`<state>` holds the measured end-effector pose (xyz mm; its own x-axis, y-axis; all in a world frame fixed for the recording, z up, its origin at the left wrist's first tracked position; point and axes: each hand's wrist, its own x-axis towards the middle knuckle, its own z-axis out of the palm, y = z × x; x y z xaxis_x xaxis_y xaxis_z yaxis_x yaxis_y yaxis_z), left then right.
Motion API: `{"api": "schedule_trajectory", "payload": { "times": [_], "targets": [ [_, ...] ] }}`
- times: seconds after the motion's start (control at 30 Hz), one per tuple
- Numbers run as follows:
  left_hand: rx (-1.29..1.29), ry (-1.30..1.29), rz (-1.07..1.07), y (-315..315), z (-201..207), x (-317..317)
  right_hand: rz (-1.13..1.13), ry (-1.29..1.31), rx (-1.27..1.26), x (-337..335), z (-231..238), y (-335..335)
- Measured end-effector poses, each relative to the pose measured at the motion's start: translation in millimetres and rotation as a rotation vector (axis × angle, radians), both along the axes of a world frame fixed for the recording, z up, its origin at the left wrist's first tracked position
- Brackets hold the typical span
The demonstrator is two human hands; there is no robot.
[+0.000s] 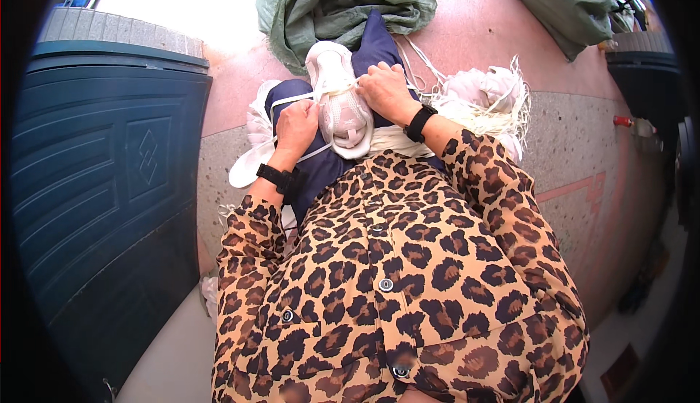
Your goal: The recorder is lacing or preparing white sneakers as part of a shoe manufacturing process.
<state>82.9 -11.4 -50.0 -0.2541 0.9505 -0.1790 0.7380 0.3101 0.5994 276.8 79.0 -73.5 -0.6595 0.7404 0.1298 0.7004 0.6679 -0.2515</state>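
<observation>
While left hand (297,127) and right hand (386,94) pinch lace (295,99), the shoe (341,105) runs lengthwise outward; pink end (347,121) — bodyward.

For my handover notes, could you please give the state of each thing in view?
Left hand: closed
Right hand: pinching white lace
White lace: no bow visible
Shoe: unworn
Middle green sack: crumpled
Right green sack: bulging
Wristbands: fastened
Shirt: buttoned
Blue door: unclear whether open

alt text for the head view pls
A person's left hand and right hand hold white laces of a pale shoe on their dark trousers. A green sack lies beyond, a dark blue door to the left.
</observation>
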Motion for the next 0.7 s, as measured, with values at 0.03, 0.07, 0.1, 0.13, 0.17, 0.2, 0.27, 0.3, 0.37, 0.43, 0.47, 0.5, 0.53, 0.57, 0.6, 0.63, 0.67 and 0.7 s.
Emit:
{"api": "schedule_trajectory", "payload": {
  "times": [0.03,0.07,0.1,0.13,0.17,0.2,0.27,0.3,0.37,0.43,0.47,0.5,0.53,0.57,0.6,0.63,0.67,0.7],
  "targets": [
    [-0.001,0.002,-0.006,0.2,-1.0,0.3,0.009,0.007,0.018,0.0,0.3,-0.1],
    [0.02,0.007,-0.012,0.2,-2.0,0.7,0.009,-0.004,0.023,0.1,0.6,-0.2],
    [0.026,0.011,-0.016,0.4,-2.9,1.3,0.009,-0.016,0.029,0.0,0.8,-0.2],
    [0.045,0.01,-0.023,0.8,-3.7,2.1,0.008,-0.025,0.026,-0.3,1.0,-0.2],
    [0.041,0.022,-0.018,1.1,-4.3,3.1,0.008,-0.034,0.023,-0.7,1.2,-0.1],
    [0.049,0.029,-0.016,1.6,-4.6,4.5,0.008,-0.044,0.02,-1.3,1.3,-0.1],
    [0.085,0.118,-0.054,2.4,-4.1,7.6,0.008,-0.048,0.013,-2.5,1.9,-0.2],
    [0.112,0.199,-0.095,2.7,-3.5,9.7,0.008,-0.05,0.008,-3.0,2.4,-0.4],
    [0.156,0.373,-0.187,3.3,-2.3,14.4,0.029,-0.061,0.0,-3.5,3.7,-1.6],
    [0.218,0.551,-0.297,4.4,-1.5,19.1,0.046,-0.062,0.002,-3.1,5.7,-3.8],
    [0.197,0.569,-0.298,4.8,-1.3,20.7,0.054,-0.057,0.008,-2.4,6.8,-5.4],
    [0.205,0.578,-0.308,5.4,-1.2,22.0,0.059,-0.064,-0.004,-1.6,8.1,-6.9],
    [0.247,0.592,-0.313,6.7,-1.3,23.4,0.07,-0.053,0.003,-0.9,9.4,-8.5],
    [0.222,0.594,-0.349,8.4,-1.6,24.8,0.079,-0.054,-0.009,0.0,10.6,-9.6],
    [0.224,0.6,-0.378,10.0,-1.6,26.0,0.09,-0.055,-0.026,0.5,11.6,-11.0],
    [0.188,0.615,-0.399,12.1,-1.4,27.2,0.117,-0.063,-0.044,1.8,12.6,-11.7],
    [0.162,0.636,-0.404,14.0,-0.5,28.4,0.122,-0.062,-0.067,2.1,13.3,-12.4],
    [0.099,0.664,-0.402,16.2,0.7,29.5,0.121,-0.055,-0.078,3.2,13.7,-12.9]
  ]
}}
